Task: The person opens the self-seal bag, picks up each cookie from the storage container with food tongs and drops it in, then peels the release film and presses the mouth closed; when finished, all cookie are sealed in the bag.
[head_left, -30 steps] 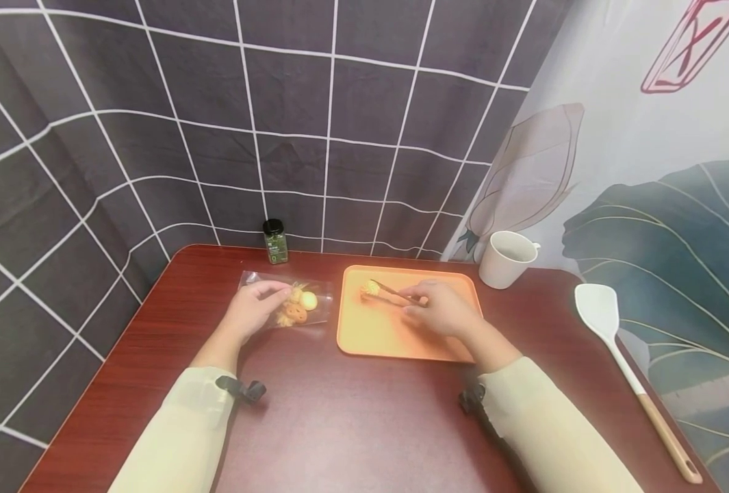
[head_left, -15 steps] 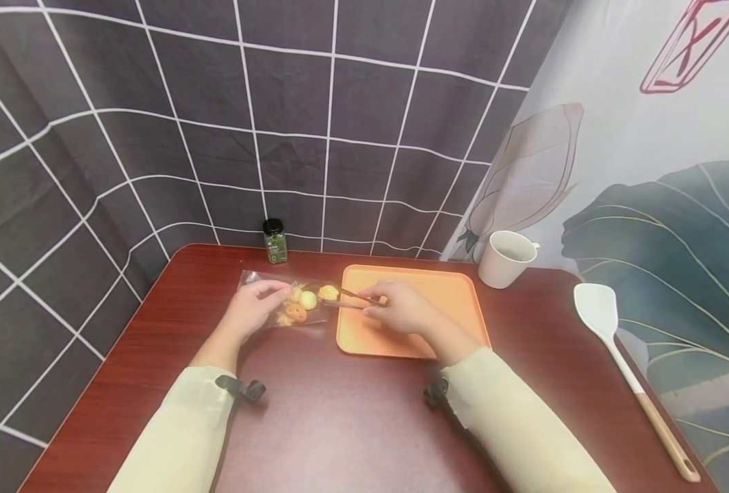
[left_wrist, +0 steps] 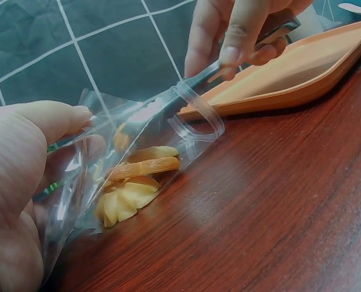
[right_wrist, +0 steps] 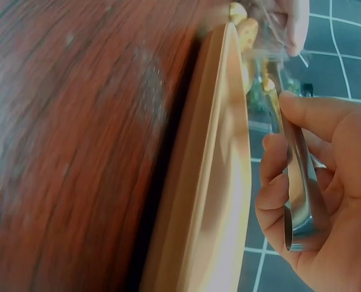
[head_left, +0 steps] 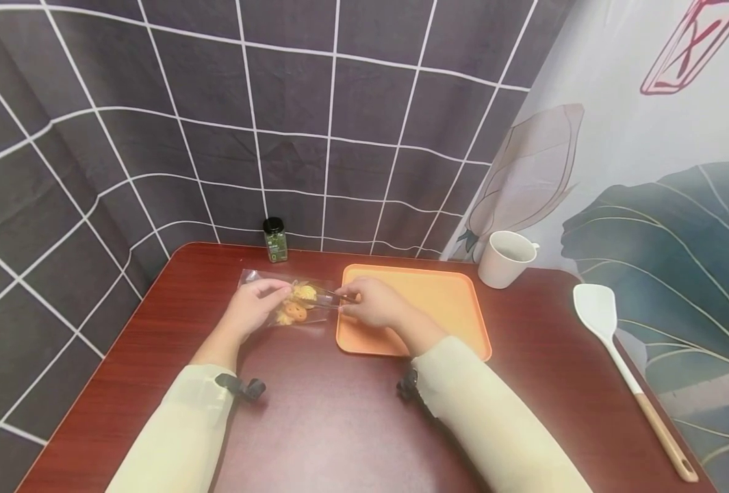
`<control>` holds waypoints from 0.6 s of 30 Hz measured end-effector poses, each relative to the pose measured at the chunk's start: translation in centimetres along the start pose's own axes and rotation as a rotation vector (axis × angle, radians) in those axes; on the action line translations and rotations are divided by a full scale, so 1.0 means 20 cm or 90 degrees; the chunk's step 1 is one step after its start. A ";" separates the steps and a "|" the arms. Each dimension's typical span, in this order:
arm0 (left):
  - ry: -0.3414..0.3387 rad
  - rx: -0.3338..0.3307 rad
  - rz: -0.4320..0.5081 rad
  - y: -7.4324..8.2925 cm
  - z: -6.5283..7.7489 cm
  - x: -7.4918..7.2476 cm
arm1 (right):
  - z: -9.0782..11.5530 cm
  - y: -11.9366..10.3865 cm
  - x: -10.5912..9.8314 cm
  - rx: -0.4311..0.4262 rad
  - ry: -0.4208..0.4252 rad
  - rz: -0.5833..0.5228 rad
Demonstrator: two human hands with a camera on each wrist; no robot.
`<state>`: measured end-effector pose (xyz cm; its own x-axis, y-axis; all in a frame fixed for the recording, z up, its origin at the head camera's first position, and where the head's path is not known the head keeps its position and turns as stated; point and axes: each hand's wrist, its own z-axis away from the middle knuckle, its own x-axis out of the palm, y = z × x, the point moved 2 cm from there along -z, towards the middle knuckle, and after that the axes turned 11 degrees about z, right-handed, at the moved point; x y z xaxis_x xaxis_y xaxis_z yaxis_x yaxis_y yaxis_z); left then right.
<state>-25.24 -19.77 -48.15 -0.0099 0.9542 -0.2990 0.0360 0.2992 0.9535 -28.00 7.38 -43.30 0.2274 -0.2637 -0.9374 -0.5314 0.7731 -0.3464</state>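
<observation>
My left hand [head_left: 252,309] pinches a clear plastic bag [left_wrist: 206,111] between thumb and fingers. Inside the bag lie several cookies, among them a pale flower-shaped one [left_wrist: 126,202] and a flat orange-brown one [left_wrist: 145,168]. My right hand [head_left: 373,302] grips metal tongs [right_wrist: 299,176], fingers on one side and thumb on the other. The tongs reach through the bag's mouth in the left wrist view. At their tips in the head view is a yellow swirled cookie [head_left: 304,293], overlapping the other cookies. The bag's plastic blurs the tips.
An orange tray [head_left: 441,301] lies under and beyond my right hand, its left rim close to the bag. A black-capped jar [head_left: 275,241] of green flakes stands at the back edge, a white mug [head_left: 507,259] at the back right. A white spatula [head_left: 623,363] lies far right.
My right hand has moved left from over the tray, carrying the yellow cookie in the tongs from there into the bag. My left hand stays in place on the bag.
</observation>
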 end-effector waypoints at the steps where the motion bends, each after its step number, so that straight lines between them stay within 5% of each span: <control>1: 0.000 0.000 0.005 0.00 0.00 0.00 | -0.01 -0.01 0.00 0.005 -0.002 -0.002; 18: -0.001 -0.005 0.025 0.00 0.00 0.00 | -0.10 -0.03 0.06 0.046 -0.021 -0.047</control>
<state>-25.33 -19.76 -48.24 -0.0073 0.9654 -0.2607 0.0281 0.2608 0.9650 -29.02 5.57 -44.24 0.2905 -0.3029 -0.9077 -0.4519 0.7927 -0.4091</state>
